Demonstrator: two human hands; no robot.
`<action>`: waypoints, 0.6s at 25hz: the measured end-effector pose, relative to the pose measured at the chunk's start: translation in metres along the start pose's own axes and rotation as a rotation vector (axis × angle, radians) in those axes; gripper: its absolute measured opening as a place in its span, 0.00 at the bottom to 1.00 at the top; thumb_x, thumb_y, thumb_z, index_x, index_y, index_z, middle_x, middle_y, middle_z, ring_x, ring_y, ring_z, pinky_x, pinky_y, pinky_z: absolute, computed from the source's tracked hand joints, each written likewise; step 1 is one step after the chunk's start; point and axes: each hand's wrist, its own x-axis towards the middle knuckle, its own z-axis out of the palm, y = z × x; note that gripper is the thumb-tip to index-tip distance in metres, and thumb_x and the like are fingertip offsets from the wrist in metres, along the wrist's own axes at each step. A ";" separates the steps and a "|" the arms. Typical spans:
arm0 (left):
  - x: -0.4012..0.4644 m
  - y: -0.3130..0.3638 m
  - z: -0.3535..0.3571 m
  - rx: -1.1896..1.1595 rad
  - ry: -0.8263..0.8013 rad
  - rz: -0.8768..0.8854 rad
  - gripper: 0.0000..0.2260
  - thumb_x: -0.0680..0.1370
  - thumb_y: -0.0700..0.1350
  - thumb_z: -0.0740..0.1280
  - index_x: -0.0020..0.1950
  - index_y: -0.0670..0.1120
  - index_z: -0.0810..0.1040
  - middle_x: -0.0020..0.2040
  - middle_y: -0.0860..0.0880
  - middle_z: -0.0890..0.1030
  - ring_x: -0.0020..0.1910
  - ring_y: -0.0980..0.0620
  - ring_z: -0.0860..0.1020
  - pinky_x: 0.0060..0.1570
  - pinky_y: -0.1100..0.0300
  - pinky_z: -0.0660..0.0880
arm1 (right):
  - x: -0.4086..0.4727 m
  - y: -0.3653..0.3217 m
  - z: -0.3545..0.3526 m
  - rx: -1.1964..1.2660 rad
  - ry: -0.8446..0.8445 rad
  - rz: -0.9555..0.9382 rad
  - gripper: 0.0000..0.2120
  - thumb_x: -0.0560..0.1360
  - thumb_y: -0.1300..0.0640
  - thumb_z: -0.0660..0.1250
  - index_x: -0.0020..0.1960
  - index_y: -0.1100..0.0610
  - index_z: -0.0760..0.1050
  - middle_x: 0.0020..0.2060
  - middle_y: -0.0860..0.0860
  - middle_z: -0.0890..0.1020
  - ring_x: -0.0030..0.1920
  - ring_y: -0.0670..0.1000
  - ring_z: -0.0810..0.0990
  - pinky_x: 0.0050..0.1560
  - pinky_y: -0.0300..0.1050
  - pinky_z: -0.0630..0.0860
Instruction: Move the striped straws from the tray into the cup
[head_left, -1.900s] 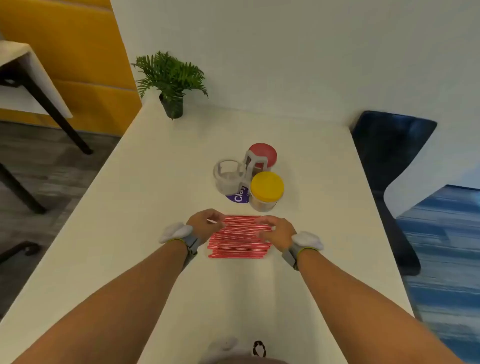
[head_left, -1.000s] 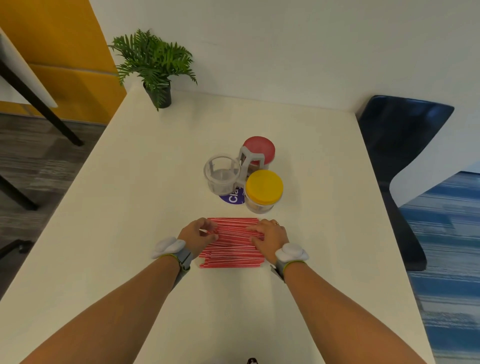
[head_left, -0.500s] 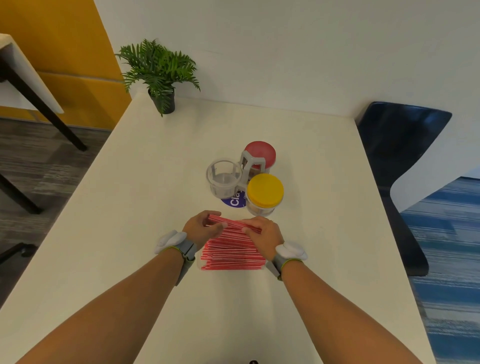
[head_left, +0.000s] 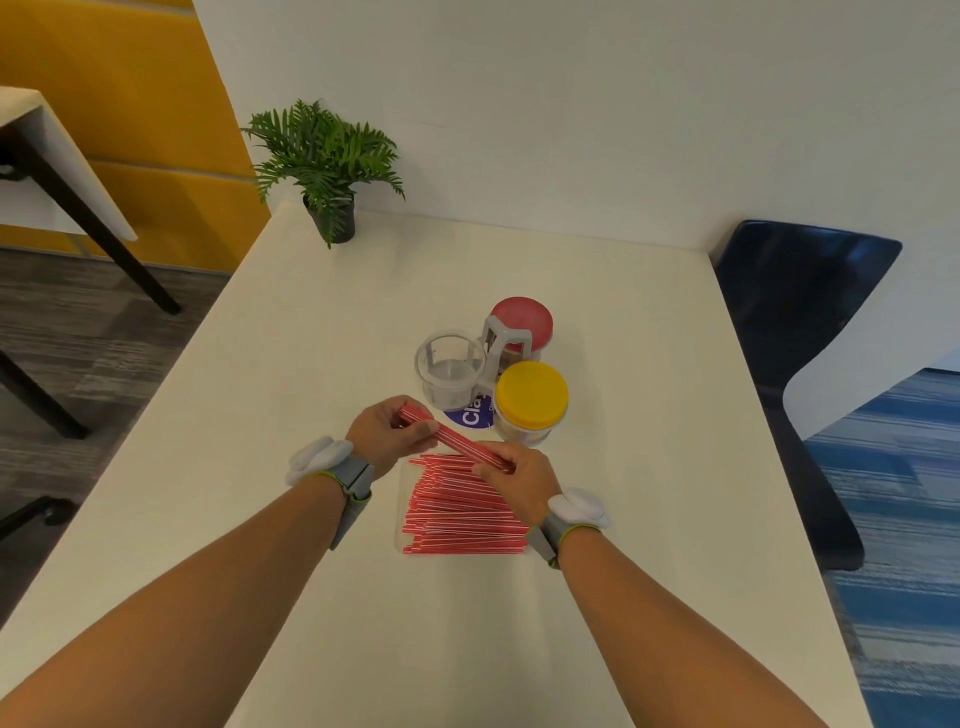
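A pile of red-and-white striped straws (head_left: 462, 514) lies on a clear tray (head_left: 401, 519) in the middle of the white table. A small bundle of straws (head_left: 457, 442) is lifted just above the pile, tilted down to the right. My left hand (head_left: 382, 434) grips its left end and my right hand (head_left: 517, 480) grips its right end. The empty clear cup (head_left: 450, 370) stands just beyond my left hand, in a grey caddy.
Next to the cup the caddy holds a red-lidded jar (head_left: 521, 319) and a yellow-lidded jar (head_left: 531, 397). A purple round label (head_left: 470, 415) lies under the caddy. A potted plant (head_left: 328, 166) sits at the far left corner. A dark blue chair (head_left: 802, 338) stands at the table's right.
Both hands rested on the flat pile, then pinched a small bundle and raised it off the pile, its left end higher and toward the cup.
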 end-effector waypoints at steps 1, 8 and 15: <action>0.005 0.006 -0.007 -0.003 0.017 0.022 0.09 0.73 0.31 0.66 0.36 0.43 0.74 0.26 0.48 0.80 0.23 0.59 0.79 0.26 0.72 0.77 | 0.000 0.004 -0.002 -0.017 0.010 0.019 0.17 0.71 0.57 0.69 0.60 0.52 0.75 0.47 0.48 0.79 0.47 0.46 0.77 0.48 0.31 0.72; 0.058 0.049 -0.050 0.100 0.257 0.193 0.12 0.72 0.34 0.68 0.33 0.48 0.74 0.25 0.51 0.79 0.21 0.62 0.78 0.27 0.72 0.77 | -0.002 0.030 -0.012 -0.412 -0.106 0.038 0.24 0.67 0.48 0.72 0.62 0.47 0.71 0.57 0.49 0.76 0.59 0.51 0.69 0.61 0.47 0.68; 0.085 0.029 -0.024 0.206 0.365 0.144 0.12 0.72 0.39 0.70 0.32 0.52 0.73 0.31 0.47 0.78 0.35 0.45 0.80 0.46 0.48 0.81 | 0.005 0.037 -0.009 -0.559 -0.121 -0.010 0.20 0.70 0.49 0.69 0.61 0.46 0.73 0.58 0.50 0.76 0.59 0.53 0.70 0.64 0.50 0.66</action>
